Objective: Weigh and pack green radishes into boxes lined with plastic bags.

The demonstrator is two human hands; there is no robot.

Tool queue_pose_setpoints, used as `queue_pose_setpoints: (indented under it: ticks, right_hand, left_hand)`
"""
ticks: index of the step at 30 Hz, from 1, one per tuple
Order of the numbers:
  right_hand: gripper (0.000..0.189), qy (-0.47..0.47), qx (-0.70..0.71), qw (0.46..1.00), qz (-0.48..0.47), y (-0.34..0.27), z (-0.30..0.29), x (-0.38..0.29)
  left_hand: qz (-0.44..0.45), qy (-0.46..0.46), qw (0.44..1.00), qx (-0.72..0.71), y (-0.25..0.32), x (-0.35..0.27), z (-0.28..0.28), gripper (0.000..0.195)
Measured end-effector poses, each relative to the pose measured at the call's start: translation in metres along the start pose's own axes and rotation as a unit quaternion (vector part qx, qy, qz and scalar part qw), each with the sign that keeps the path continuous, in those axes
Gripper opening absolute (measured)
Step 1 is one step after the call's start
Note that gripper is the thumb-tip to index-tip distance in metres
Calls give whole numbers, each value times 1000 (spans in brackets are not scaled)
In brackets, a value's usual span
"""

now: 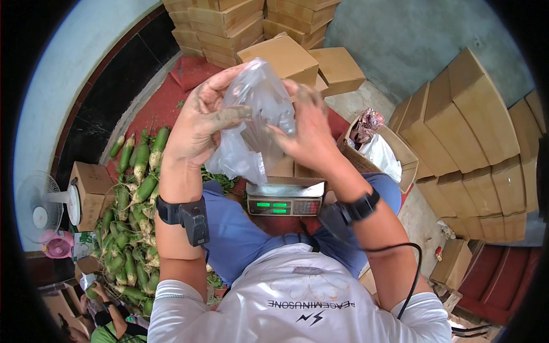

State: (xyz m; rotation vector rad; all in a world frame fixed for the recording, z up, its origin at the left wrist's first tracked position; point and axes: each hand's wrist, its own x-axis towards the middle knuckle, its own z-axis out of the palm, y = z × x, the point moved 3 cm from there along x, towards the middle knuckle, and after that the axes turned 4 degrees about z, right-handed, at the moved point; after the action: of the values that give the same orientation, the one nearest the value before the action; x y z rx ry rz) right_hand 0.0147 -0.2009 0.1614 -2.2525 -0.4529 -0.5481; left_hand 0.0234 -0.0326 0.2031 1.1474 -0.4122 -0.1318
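Observation:
A clear plastic bag [257,115] is held up in front of me between both hands. My left hand [203,118] grips its left side, the soiled thumb lying across the plastic. My right hand [304,122], slightly blurred, is at the bag's right side with fingers curled near the film; how firmly it holds is hard to tell. Below the bag, between my knees, stands a digital scale [285,205] with lit green displays. An open cardboard box [315,182] seems to stand on or just behind its metal plate, partly hidden by the bag.
Green radishes [128,240] with leaves lie heaped at left, near a fan [40,216] and a carton [92,193]. Stacked cardboard boxes [463,124] line the right; more [223,25] stand ahead. An open box [407,171] beside my right knee holds plastic bags. Another person [113,321] works at lower left.

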Motion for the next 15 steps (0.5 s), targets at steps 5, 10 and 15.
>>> queue_pose_setpoints:
  ticks: [5,10,15]
  right_hand:
    - [26,-6,111,984,138,41,-8,-18]
    - [33,-140,-12,969,201,69,-62,-65]
    - [40,-234,-189,920,252,85,-59,-87]
  left_hand:
    - [108,-15,698,708,5,-5,-2,61]
    - [85,-46,576,812,-36,-33,-46,56]
    - [22,-148,810,567,-96,-40,-41,56]
